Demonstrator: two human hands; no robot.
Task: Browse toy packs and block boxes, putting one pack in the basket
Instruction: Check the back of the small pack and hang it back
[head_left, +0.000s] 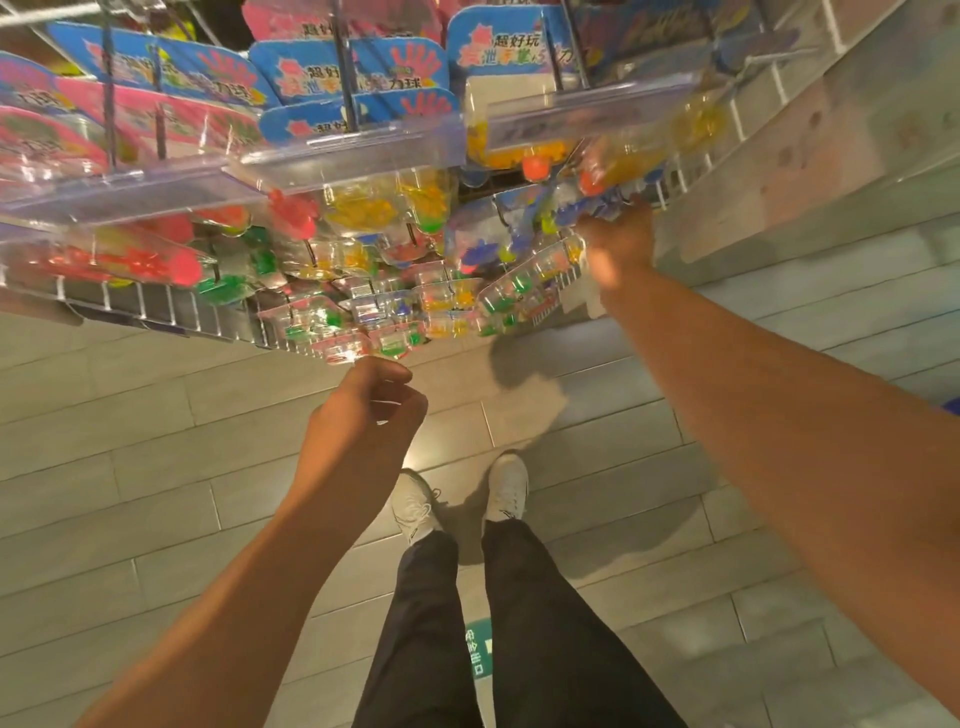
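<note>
Clear blister toy packs (363, 218) with red, yellow, green and blue pieces hang in rows from hooks on a rack, under blue and pink header cards. My left hand (371, 402) is below the lowest row; its curled fingers pinch the bottom edge of a clear pack (348, 353). My right hand (618, 244) reaches up at the right side of the rack. Its fingers close on a pack with blue pieces (582, 210), though they are partly hidden and blurred.
Clear price-label strips (353, 150) jut out in front of the upper hooks. A pale wooden panel (779, 171) borders the rack on the right. Grey plank floor lies below, with my legs and white shoes (462, 504). A blue corner (953, 405) shows at the right edge.
</note>
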